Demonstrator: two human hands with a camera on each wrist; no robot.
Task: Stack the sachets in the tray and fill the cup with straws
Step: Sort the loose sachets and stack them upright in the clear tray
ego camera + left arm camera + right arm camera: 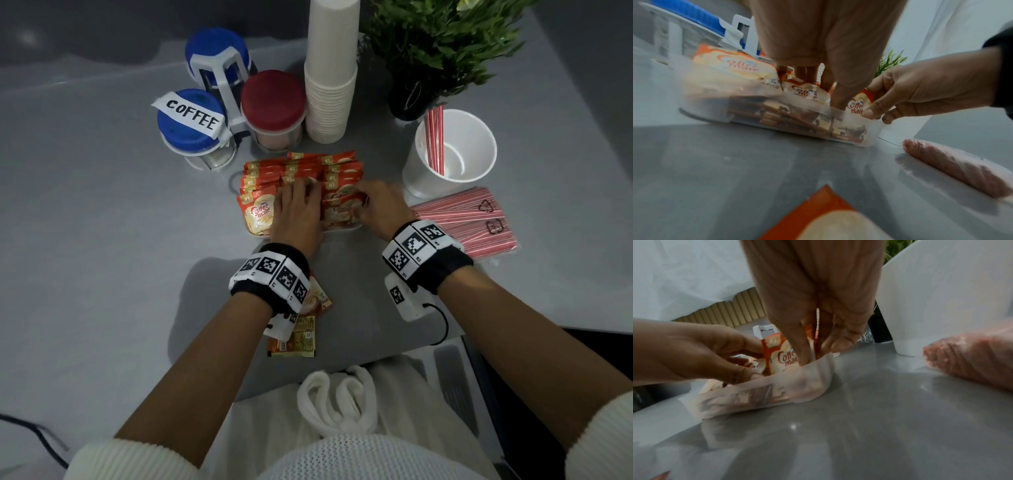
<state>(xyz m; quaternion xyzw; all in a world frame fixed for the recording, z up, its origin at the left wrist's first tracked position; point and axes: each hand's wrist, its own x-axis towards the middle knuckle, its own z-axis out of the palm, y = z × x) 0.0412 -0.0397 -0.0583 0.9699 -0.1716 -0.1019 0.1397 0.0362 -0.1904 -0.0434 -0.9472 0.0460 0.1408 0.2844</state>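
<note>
A clear plastic tray [342, 229] [756, 113] [797, 382] holds rows of orange Coffee-mate sachets [267, 171]. My left hand [301, 192] [818, 84] reaches into the middle row with straight fingers and presses on the sachets. At the tray's near right corner my right hand [359, 202] [816, 352] pinches an upright sachet [858, 105] [781, 356]. Two loose sachets [301, 335] [828, 216] lie on the table under my left wrist. To the right, a white cup [479, 144] holds a few red-striped straws [435, 137]. A wrapped straw pack [472, 219] [972, 360] lies beside it.
Behind the tray stand two blue-lidded jars [186, 126] in a white rack, one labelled COFFEE, and a red-lidded jar [272, 102]. A tall stack of paper cups [330, 68] and a potted plant [438, 44] stand further back. The table's near edge runs just below my wrists.
</note>
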